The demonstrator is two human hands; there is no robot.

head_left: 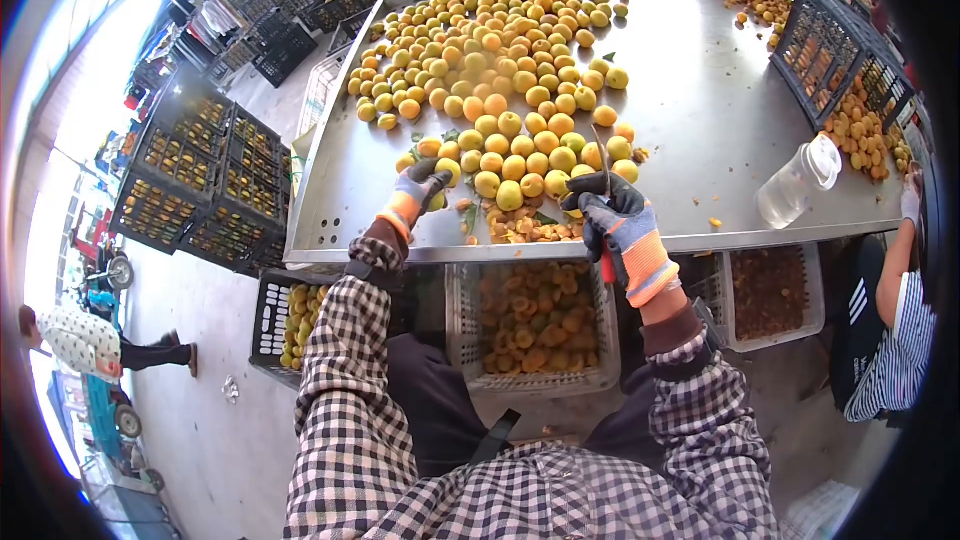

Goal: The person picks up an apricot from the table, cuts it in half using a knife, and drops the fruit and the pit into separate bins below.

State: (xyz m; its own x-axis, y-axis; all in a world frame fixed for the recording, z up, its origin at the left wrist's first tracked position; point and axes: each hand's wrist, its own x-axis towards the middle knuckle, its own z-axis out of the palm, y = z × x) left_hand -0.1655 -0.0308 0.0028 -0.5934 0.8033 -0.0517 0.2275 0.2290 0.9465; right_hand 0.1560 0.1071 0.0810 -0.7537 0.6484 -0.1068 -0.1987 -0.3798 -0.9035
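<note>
On the metal table [350, 170] lies a large spread of yellow-green fruits [510, 125]. My left hand [412, 195], in a grey and orange glove with dark fingertips, is at the near left of the pile, its fingers bent around a yellow-green fruit [447, 172]. My right hand [625, 230], gloved the same way, is closed round a knife with a red handle [607, 265], its thin blade [602, 152] pointing up and away. Between my hands, orange scraps [520, 227] lie by the table's near edge.
Below the near edge stand a crate of halved fruit [610, 377] and a crate of brown scraps [735, 338]. A clear plastic jug [785, 190] is on the right. Stacked crates [205, 175] stand left. A co-worker's striped sleeve [895, 350] shows at right.
</note>
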